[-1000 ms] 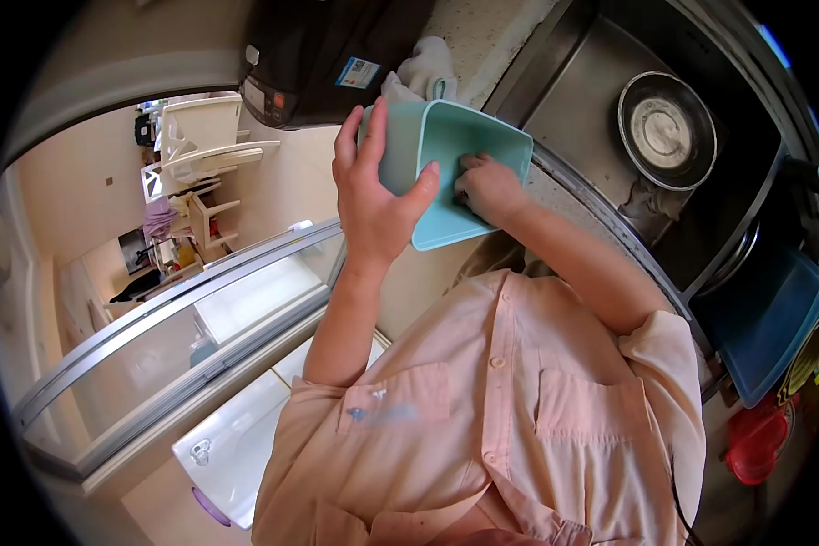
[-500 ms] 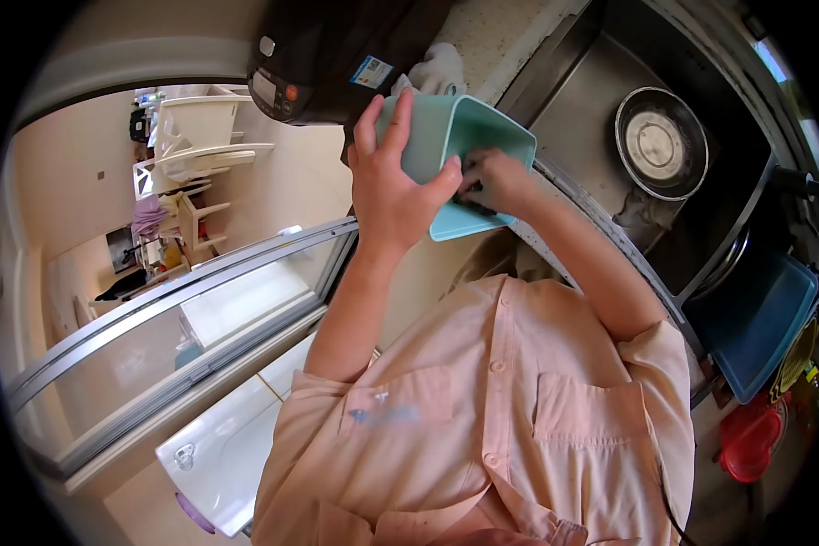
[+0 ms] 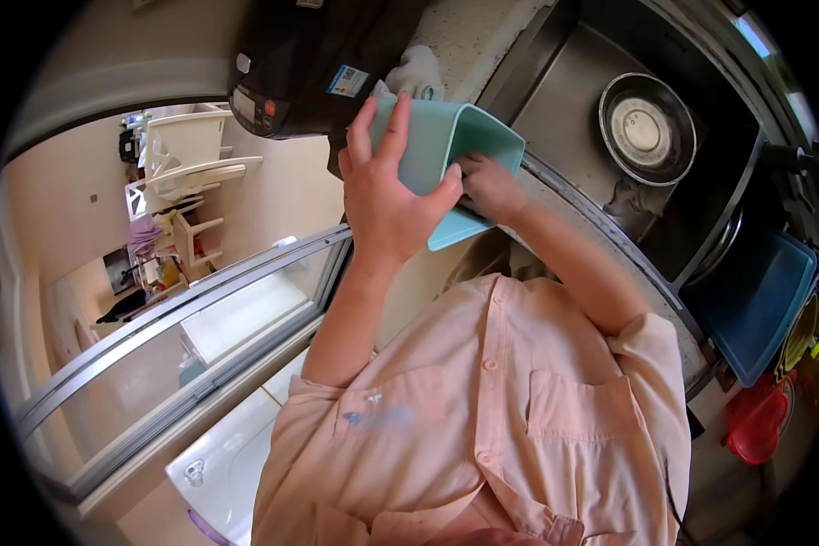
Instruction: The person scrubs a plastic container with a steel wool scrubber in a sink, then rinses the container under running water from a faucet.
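Observation:
A light teal plastic container (image 3: 425, 150) is tilted on its side in front of my chest, its mouth facing right toward the sink. My left hand (image 3: 387, 200) grips its outer wall, fingers spread along one side and thumb at the rim. Through the open mouth reaches my right hand (image 3: 491, 188), its fingers curled against the inner wall and smeared by motion. Something dark shows at those fingertips, too hidden to name.
A steel sink (image 3: 551, 114) with a round metal pan (image 3: 646, 132) lies to the right. Beyond the container stand a dark appliance (image 3: 314, 64) and a white cloth (image 3: 417, 71). A blue tray (image 3: 755, 300) and a red item (image 3: 757, 419) sit far right; a sliding-door frame (image 3: 187, 318) runs left.
My right hand has shifted slightly inside the container, and the dark thing at its fingers shows less. My left hand keeps its grip. The whole view has moved a little.

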Available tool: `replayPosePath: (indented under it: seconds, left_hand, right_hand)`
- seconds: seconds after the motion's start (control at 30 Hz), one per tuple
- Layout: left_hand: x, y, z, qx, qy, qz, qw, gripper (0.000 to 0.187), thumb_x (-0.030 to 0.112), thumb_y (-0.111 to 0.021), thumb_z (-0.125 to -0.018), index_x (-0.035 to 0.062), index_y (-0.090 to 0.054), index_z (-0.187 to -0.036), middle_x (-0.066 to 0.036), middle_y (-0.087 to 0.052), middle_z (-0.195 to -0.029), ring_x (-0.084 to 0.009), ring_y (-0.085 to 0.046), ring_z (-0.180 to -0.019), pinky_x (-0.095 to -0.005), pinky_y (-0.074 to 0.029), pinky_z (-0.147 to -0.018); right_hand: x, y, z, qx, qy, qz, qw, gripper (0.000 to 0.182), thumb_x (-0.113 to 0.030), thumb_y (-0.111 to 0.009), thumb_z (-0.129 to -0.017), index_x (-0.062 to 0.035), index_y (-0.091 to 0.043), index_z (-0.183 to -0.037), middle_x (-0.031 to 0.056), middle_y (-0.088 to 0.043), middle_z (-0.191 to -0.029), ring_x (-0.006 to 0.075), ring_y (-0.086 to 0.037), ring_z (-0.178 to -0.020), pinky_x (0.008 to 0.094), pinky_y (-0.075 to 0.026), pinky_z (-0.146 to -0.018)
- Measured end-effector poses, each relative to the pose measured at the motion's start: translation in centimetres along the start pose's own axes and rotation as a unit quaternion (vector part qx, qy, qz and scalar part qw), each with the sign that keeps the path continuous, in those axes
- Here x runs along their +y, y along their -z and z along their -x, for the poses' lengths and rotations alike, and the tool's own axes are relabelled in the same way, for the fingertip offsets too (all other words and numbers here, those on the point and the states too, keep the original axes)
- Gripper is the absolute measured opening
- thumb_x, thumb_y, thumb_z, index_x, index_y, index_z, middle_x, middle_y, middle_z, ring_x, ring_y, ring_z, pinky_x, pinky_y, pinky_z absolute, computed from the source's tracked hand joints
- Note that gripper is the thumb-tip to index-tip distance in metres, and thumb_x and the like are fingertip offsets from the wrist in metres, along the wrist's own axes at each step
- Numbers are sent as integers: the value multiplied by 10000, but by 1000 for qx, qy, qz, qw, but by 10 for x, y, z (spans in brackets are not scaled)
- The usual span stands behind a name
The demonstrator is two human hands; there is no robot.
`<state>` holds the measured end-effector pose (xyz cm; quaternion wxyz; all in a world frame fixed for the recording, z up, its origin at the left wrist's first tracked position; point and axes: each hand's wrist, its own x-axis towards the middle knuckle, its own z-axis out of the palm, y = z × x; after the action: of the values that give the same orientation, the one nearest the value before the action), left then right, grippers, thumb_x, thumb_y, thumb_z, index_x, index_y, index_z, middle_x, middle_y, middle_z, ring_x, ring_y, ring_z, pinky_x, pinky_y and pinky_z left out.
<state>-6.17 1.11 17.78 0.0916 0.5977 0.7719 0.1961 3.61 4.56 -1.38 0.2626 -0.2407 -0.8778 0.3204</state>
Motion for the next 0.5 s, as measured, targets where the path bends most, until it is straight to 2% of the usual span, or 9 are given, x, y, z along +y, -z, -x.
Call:
replayPosePath:
  seconds: [0.03,0.13,0.23,0.33,0.43,0.5]
  left_hand:
    - [1,0,0,4,-11,-12,1000,718,276,-696,-614,147,-458,-1279,-150,-328,-1324,-375,-406,-1103,-424,-422,-863]
    - [-5,-1,-2,13,-25,-2,1000,714,277,-692,-615,143,-461,-1277,-156,-331,-1322,-377,-418,-1080,-422,-425,-855]
    - [5,-3,-2,17,-22,-21,999,717,280,-690,-616,141,-457,-1280,-163,-339,-1315,-376,-434,-1039,-422,-425,-844]
    - [4,-6,-4,36,-20,-47,998,723,288,-692,-614,141,-454,-1280,-168,-348,-1306,-375,-444,-1006,-423,-428,-826]
    - [11,-7,0,36,-27,-50,998,732,293,-696,-608,148,-451,-1283,-166,-349,-1306,-372,-444,-1006,-426,-429,-825]
    - [16,-12,3,38,-40,-54,997,734,295,-697,-605,147,-453,-1282,-164,-350,-1305,-375,-438,-1020,-428,-425,-833]
  right_hand:
    - [2,2,-3,7,24,70,997,121,-141,-617,-687,-135,-687,-786,39,-577,-1004,235,-507,-993,326,-441,-807]
    - [15,33,-10,-19,6,187,982,204,-154,-612,-727,-127,-675,-919,44,-561,-1057,244,-495,-1028,333,-429,-850]
    - [9,38,2,2,-55,-31,998,261,-144,-598,-740,-115,-652,-994,47,-547,-1086,253,-481,-1066,342,-411,-886]
    - [-7,38,34,-9,-80,-139,987,244,-115,-572,-761,-94,-653,-990,46,-541,-1087,276,-464,-1089,350,-405,-902]
    - [-11,40,47,7,-12,-54,998,220,-90,-547,-782,-89,-657,-973,54,-534,-1078,294,-471,-1056,362,-420,-883]
    - [1,55,32,11,-80,33,996,226,-88,-550,-768,-93,-663,-963,56,-531,-1075,293,-473,-1035,370,-425,-873]
